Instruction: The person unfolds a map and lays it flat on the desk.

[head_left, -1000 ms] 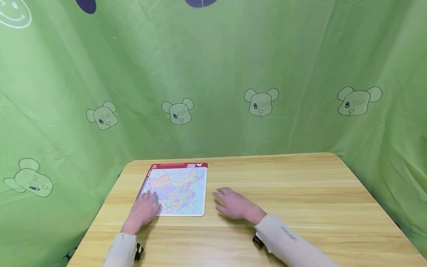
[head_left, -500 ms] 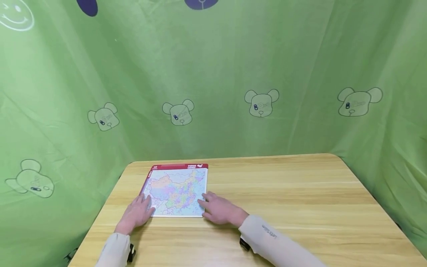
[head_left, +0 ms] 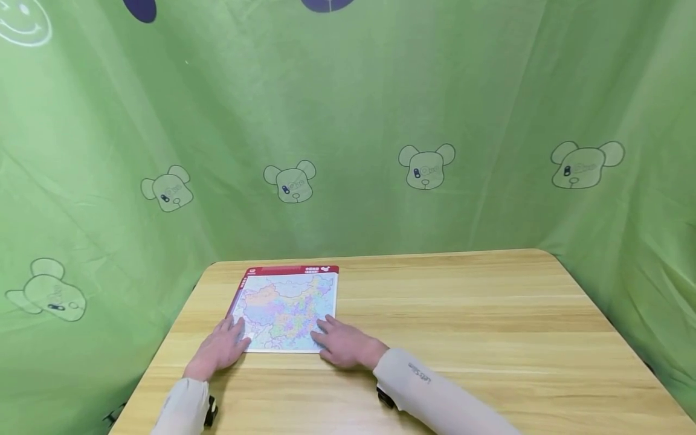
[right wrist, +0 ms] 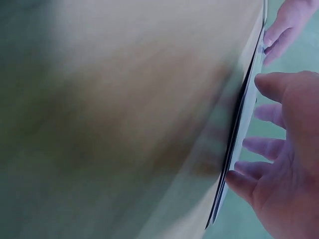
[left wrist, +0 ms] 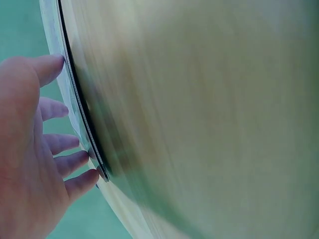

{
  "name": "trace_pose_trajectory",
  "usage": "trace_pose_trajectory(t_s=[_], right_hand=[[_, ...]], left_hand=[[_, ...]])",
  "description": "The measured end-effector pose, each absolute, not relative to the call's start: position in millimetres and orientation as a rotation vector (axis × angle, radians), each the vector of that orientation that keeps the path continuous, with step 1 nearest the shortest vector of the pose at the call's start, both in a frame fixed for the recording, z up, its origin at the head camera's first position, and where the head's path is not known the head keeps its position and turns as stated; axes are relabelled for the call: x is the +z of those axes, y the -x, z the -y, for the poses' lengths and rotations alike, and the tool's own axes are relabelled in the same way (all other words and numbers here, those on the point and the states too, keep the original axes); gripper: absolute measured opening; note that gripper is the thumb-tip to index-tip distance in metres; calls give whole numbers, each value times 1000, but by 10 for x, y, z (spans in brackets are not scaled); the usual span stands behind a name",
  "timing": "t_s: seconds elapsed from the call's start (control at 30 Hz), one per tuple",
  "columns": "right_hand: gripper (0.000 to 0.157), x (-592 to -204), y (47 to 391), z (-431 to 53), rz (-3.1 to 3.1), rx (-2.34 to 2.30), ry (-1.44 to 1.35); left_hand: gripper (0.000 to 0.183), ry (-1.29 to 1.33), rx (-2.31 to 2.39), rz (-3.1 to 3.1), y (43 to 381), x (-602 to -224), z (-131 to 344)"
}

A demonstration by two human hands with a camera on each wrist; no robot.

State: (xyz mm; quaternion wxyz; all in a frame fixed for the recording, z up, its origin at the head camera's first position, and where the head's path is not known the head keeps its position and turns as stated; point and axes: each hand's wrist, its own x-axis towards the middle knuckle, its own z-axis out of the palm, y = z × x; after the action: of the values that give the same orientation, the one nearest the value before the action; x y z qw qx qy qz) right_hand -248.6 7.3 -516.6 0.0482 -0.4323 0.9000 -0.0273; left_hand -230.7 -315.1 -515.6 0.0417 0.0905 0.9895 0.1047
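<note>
A flat map board (head_left: pixel 288 308) with a red top border and a pastel map of China lies at the left of the wooden table. My left hand (head_left: pixel 222 347) rests at its lower left corner, fingers spread and fairly straight. Over the lower right corner lies my right hand (head_left: pixel 344 344), its fingertips on the map. In the left wrist view the thumb and fingertips reach the board's thin edge (left wrist: pixel 82 107). The right wrist view shows that edge as thin dark lines, the fingers extended over the board's face.
The wooden table (head_left: pixel 462 302) stretches off to the right of the board, with rounded far corners. Behind and beside it hangs a green curtain (head_left: pixel 348 109) printed with bear heads. A dark wrist device (head_left: pixel 385 397) sits under the right sleeve.
My right hand has moved left from the bare table onto the board's lower right corner. The left hand has slid slightly left and toward me. The board stays in place.
</note>
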Motion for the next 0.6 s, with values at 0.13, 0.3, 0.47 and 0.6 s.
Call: trace_pose_trajectory(t_s=[0.13, 0.3, 0.47, 0.6], right_hand=[[48, -5171, 2480, -32, -2761, -15, 1290], [46, -5169, 2483, 2, -2779, 88, 1300], [44, -5147, 2483, 21, -2765, 121, 1318], [42, -5109, 2482, 33, -2765, 129, 1307]], left_hand=[[59, -272, 320, -3012, 2308, -5168, 3161], [59, -272, 323, -2994, 2317, -5188, 3166], [59, -281, 314, -2993, 2329, -5199, 3179], [59, -280, 306, -2984, 2328, -5201, 3184]])
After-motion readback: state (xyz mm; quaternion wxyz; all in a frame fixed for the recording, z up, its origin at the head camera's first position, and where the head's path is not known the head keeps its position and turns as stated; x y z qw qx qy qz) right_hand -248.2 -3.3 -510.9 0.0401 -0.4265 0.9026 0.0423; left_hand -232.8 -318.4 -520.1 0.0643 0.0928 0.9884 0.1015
